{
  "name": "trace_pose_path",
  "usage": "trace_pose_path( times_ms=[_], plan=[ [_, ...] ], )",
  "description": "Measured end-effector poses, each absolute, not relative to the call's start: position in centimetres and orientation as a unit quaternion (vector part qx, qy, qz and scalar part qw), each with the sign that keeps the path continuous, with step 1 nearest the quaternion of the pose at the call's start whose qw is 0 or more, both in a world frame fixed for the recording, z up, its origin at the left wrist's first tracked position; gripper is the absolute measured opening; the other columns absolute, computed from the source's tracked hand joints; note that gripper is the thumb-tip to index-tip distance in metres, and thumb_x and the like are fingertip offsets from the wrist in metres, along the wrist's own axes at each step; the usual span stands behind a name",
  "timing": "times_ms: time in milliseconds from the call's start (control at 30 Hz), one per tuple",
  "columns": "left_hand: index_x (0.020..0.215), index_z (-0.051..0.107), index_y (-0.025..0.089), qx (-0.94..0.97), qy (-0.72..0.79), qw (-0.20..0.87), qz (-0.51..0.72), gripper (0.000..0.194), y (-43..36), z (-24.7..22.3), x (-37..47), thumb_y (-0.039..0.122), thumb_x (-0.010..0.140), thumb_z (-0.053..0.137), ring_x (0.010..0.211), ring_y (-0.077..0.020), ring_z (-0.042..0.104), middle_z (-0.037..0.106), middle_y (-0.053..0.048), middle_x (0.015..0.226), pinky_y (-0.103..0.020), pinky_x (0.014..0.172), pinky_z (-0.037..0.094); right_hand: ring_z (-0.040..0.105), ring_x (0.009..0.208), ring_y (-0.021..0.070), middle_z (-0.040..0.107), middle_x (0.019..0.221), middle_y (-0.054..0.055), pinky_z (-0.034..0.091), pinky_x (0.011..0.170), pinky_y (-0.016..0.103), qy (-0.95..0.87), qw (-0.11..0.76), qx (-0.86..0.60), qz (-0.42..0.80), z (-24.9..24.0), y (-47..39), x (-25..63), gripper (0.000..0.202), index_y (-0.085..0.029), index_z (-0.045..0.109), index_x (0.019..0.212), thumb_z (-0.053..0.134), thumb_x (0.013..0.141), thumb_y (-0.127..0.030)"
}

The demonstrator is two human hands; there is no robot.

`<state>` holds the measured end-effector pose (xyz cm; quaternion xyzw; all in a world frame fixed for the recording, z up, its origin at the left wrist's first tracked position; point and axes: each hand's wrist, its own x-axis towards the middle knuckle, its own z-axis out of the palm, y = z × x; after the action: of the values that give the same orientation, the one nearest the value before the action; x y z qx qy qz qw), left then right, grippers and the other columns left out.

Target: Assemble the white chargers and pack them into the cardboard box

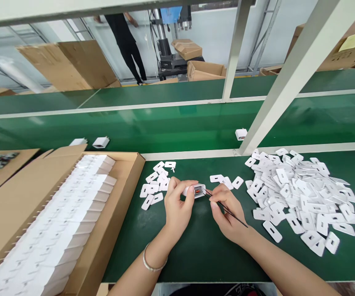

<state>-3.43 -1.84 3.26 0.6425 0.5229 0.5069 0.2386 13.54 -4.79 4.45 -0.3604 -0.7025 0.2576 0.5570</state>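
Between the thumb and fingers of my left hand (179,201) is a small white charger housing (200,189), its open end turned to the right. Something orange-red shows inside it. My right hand (228,211) grips thin black tweezers (233,216), whose tip is at the housing's open end; whether it touches the inside I cannot tell. Just beyond my right hand lie a few white slotted cover plates (227,183). To the left of my left hand is a small group of similar plates (152,188).
A large pile of white plates (307,201) covers the right side of the green table. At left stands a cardboard box (124,185) with rows of white housings (69,222). White housings (101,142) rest beyond the table's back rail. A slanted white post (288,90) rises at right. A person (126,41) stands behind.
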Motion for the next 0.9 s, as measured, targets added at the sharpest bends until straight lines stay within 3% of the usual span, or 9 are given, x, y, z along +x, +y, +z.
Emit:
trace_pose_path(
  times_ms=[333,533,767,900],
  plan=[
    [0.099,0.08,0.025,0.627,0.533,0.255,0.507,0.035,-1.93,3.29,-3.35,0.046,0.104,0.054,0.079,-0.0185,0.061,0.059,-0.004,0.084,-0.032,0.071,0.052,0.055,0.086,0.0204,0.052,0.093,0.003,0.058,0.088,0.046,-0.725,0.555,-0.336,0.23,3.87,-4.76,13.28,0.025,-0.029,0.057,0.112,0.05,0.099,-0.009],
    [0.098,0.08,0.025,0.622,0.532,0.269,0.507,0.036,-1.87,3.23,-3.4,0.048,0.104,0.053,0.082,-0.0197,0.062,0.062,-0.005,0.087,-0.033,0.073,0.053,0.057,0.085,0.0189,0.052,0.094,0.003,0.052,0.074,0.037,-0.72,0.554,-0.353,0.225,3.97,-4.9,13.49,0.023,-0.028,0.056,0.11,0.05,0.099,-0.008],
    [0.099,0.081,0.026,0.625,0.534,0.263,0.505,0.033,-1.89,3.39,-3.32,0.045,0.103,0.055,0.081,-0.0187,0.061,0.06,-0.004,0.087,-0.033,0.073,0.053,0.056,0.083,0.0193,0.051,0.09,0.001,0.054,0.085,0.043,-0.7,0.56,-0.356,0.264,4.1,-4.8,13.34,0.016,-0.027,0.055,0.105,0.049,0.102,-0.013],
    [0.096,0.082,0.025,0.633,0.536,0.239,0.505,0.026,-1.85,3.59,-3.19,0.04,0.1,0.06,0.074,-0.0164,0.057,0.057,-0.002,0.081,-0.031,0.071,0.051,0.056,0.084,0.0192,0.054,0.089,0.002,0.049,0.075,0.037,-0.705,0.536,-0.378,0.271,4.08,-4.59,13.42,0.013,-0.026,0.055,0.1,0.051,0.102,-0.014]
  ],
)
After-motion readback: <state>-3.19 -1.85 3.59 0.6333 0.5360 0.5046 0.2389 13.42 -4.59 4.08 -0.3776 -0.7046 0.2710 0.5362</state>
